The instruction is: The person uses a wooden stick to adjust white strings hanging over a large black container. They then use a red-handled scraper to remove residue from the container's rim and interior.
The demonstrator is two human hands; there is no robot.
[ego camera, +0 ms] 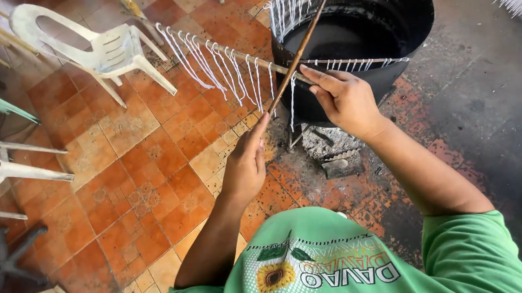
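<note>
Strings [213, 62], white and short, hang in a row from a long thin rod [231, 53] that runs from the upper left across to the rim of a black tub; more strings lie along the part of the rod over the tub.

Far left: white plastic chair [107, 50] and parts of other pale chairs stand on the orange tiled floor [130, 172]. A dark star-shaped chair base lies at lower left.

Centre: left hand [247, 162] raised, fingers close together, fingertips pinching the lower end of a brown stick [297, 54]. The stick slants up and to the right, crossing over the rod and reaching the tub's far rim.

Right of centre: right hand [342, 96] curled around the rod where it meets the tub's near rim, index finger laid along it, just beside the crossing stick.

Black tub [411, 29] holds dark liquid; it stands over grey ash and soot on blackened floor.

Top right corner: another row of white strings hangs at the edge of view.

Bottom: green shirt with a sunflower print.
</note>
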